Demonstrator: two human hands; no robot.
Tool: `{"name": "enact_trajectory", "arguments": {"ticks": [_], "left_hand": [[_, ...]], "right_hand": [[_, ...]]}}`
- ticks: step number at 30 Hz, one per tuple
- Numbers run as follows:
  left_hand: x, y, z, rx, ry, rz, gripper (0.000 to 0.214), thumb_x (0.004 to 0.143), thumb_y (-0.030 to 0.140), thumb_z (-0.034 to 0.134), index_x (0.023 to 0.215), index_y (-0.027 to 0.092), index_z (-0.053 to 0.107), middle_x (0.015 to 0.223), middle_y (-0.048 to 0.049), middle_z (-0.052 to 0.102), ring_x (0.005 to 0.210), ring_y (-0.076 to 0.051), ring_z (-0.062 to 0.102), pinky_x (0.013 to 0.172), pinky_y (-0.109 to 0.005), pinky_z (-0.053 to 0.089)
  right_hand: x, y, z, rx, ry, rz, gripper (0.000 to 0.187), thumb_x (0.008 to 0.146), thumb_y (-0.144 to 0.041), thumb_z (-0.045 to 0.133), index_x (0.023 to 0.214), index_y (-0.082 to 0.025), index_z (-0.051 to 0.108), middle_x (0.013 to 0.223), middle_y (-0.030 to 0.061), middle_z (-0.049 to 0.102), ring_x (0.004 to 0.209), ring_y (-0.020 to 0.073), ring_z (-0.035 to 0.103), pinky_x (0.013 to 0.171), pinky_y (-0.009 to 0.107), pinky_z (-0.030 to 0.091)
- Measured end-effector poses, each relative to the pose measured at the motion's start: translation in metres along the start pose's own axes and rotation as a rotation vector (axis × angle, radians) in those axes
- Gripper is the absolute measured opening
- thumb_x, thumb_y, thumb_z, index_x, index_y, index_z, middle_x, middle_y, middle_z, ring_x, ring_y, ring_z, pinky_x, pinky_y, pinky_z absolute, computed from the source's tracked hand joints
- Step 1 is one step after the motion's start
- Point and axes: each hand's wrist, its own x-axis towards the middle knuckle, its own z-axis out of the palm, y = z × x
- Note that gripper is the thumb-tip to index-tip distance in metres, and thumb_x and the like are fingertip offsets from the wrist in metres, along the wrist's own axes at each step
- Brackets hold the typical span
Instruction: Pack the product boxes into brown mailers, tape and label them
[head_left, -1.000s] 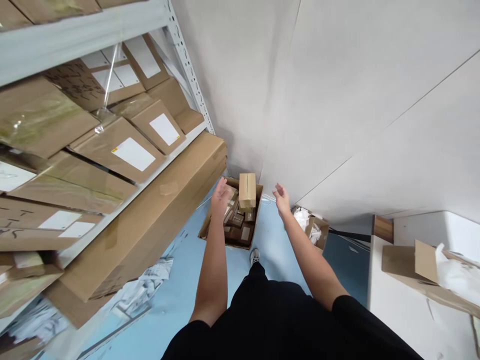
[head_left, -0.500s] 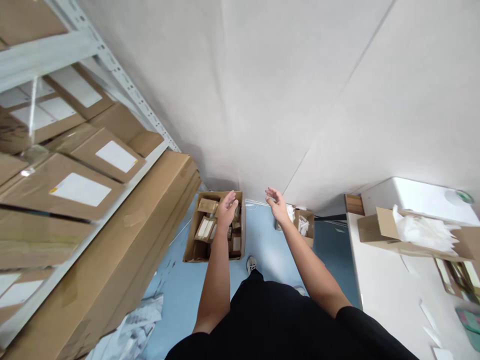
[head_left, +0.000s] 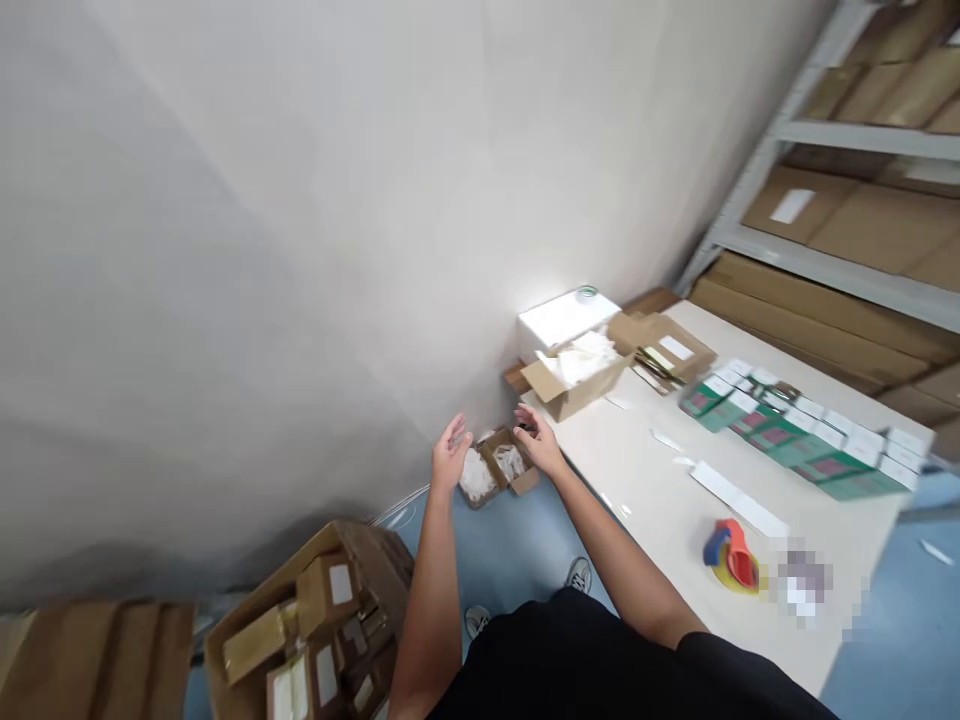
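Observation:
Both arms reach forward at about waist height, with no object in either hand. My left hand [head_left: 451, 452] has its fingers stretched out and apart from the thumb, in front of the wall. My right hand [head_left: 538, 440] is likewise spread, near the corner of the white table [head_left: 637, 470]. Below and between the hands, two small open cartons stand on the floor: one carton [head_left: 477, 478] with white crumpled material, the other carton [head_left: 525, 482] with white pieces inside. Neither hand touches anything.
A large open carton [head_left: 300, 545] full of small boxes stands at lower left. The table bears a carton of white paper [head_left: 559, 400], a row of green and white boxes [head_left: 795, 435], a red and blue tape dispenser [head_left: 731, 555] and paper strips. A loaded shelf rack [head_left: 840, 260] stands beyond.
The view has swung to the right. The left-hand shelf has left the picture, the big carton has shifted to lower left, and more of the table shows. Both hands stay spread.

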Motion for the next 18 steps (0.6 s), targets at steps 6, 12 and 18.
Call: {"name": "enact_trajectory", "arguments": {"ticks": [6, 12, 18], "left_hand": [[0.029, 0.019, 0.176, 0.034, -0.316, 0.06, 0.063, 0.087, 0.052, 0.072, 0.143, 0.023, 0.06, 0.147, -0.0147, 0.06, 0.135, -0.031, 0.058, 0.117, -0.05, 0.043], [0.022, 0.028, 0.344, 0.029, -0.644, 0.045, 0.065, 0.085, 0.05, 0.074, 0.142, 0.022, 0.061, 0.146, -0.0155, 0.061, 0.132, -0.031, 0.06, 0.115, -0.05, 0.045], [0.007, 0.026, 0.45, 0.05, -0.884, 0.033, 0.059, 0.086, 0.045, 0.074, 0.139, 0.022, 0.062, 0.148, -0.0147, 0.058, 0.129, -0.03, 0.062, 0.112, -0.05, 0.047]], "right_hand": [[0.0, 0.003, -0.166, -0.004, 0.319, 0.011, 0.059, 0.079, -0.035, 0.07, 0.137, -0.03, 0.06, 0.132, 0.0093, 0.068, 0.117, 0.0267, 0.064, 0.094, 0.043, 0.055], [-0.036, 0.002, -0.313, -0.01, 0.632, 0.041, 0.064, 0.079, -0.038, 0.07, 0.141, -0.031, 0.057, 0.134, 0.0096, 0.066, 0.118, 0.0272, 0.062, 0.095, 0.046, 0.055], [-0.075, 0.007, -0.394, -0.01, 0.895, 0.101, 0.067, 0.08, -0.038, 0.07, 0.144, -0.029, 0.054, 0.137, 0.0108, 0.064, 0.121, 0.0284, 0.062, 0.1, 0.049, 0.053]]}}
